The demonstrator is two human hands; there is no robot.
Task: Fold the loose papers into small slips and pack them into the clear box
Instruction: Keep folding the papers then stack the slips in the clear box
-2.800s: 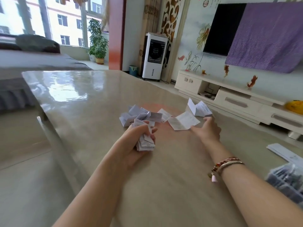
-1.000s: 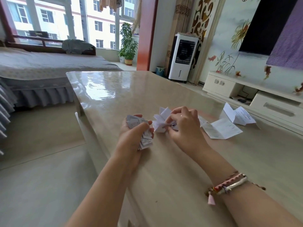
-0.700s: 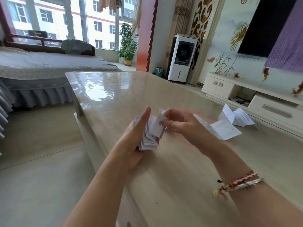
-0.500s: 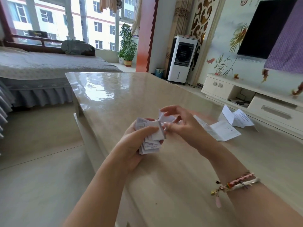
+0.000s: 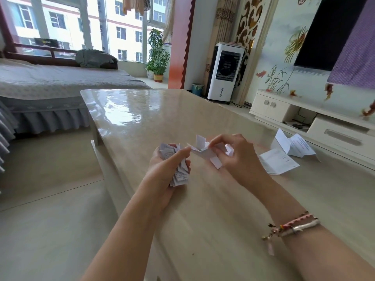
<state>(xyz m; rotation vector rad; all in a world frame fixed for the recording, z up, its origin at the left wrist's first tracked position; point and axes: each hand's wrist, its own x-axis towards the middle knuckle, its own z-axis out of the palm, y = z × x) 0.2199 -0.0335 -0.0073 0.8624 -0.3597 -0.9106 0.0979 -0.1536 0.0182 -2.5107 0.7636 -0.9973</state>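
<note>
My left hand (image 5: 165, 169) grips a thick bundle of folded paper slips (image 5: 178, 173) just above the beige table (image 5: 213, 209). Right beside it, my right hand (image 5: 237, 157) pinches several more white folded slips (image 5: 205, 152) between thumb and fingers, with my left thumb tip touching their edge. Two larger unfolded papers lie to the right: a flat sheet (image 5: 279, 163) and a creased sheet (image 5: 292, 145) standing half open. The clear box is out of view.
The table's left edge runs close to my left forearm, with bare floor beyond it. A low white TV cabinet (image 5: 316, 118) stands behind the table at the right. A bed (image 5: 50, 86) and a white air cooler (image 5: 226, 72) stand farther back.
My right hand picked several slips off the table and brought them up next to the bundle in my left hand. The small pile of slips has left the table.
</note>
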